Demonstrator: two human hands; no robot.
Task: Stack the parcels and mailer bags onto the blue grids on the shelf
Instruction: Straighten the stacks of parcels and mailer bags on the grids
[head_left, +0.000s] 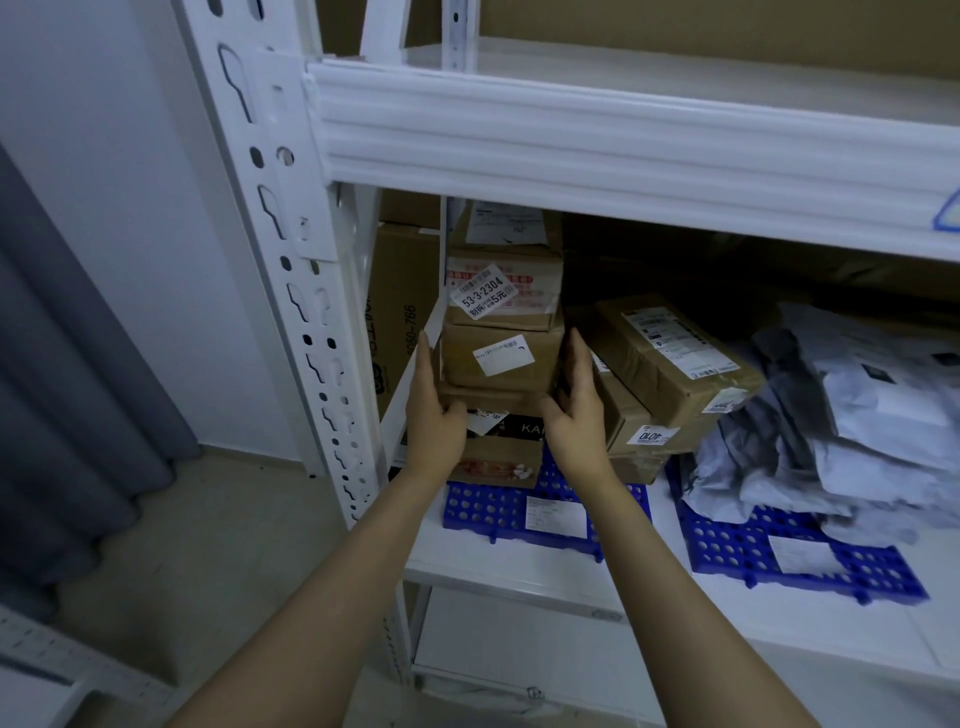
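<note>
**A:** Starting at the left, what stands where?

**B:** Just past the white shelf post, a tall carton stands at the back. In front of it the stack of parcels rises from the left blue grid, and its top goes up behind the beam above.

**A:** And the hands?

**B:** The left hand lies flat against the stack's left side and the right hand against its right side, both in the lower half. Neither grip is closed. The fingers are straight and point upward, and the thumbs rest on the front of a thin parcel. I'd judge they are squaring and steadying the column, because a tower this narrow and tall could tip.

**A:** Further right?

**B:** The tilted parcels lean just beside the stack, close behind the right hand. They sit askew, so they probably want restacking. Well to the right, grey and white mailer bags lie heaped on the right blue grid. They are soft and piled loosely, and there they cannot topple.
</note>
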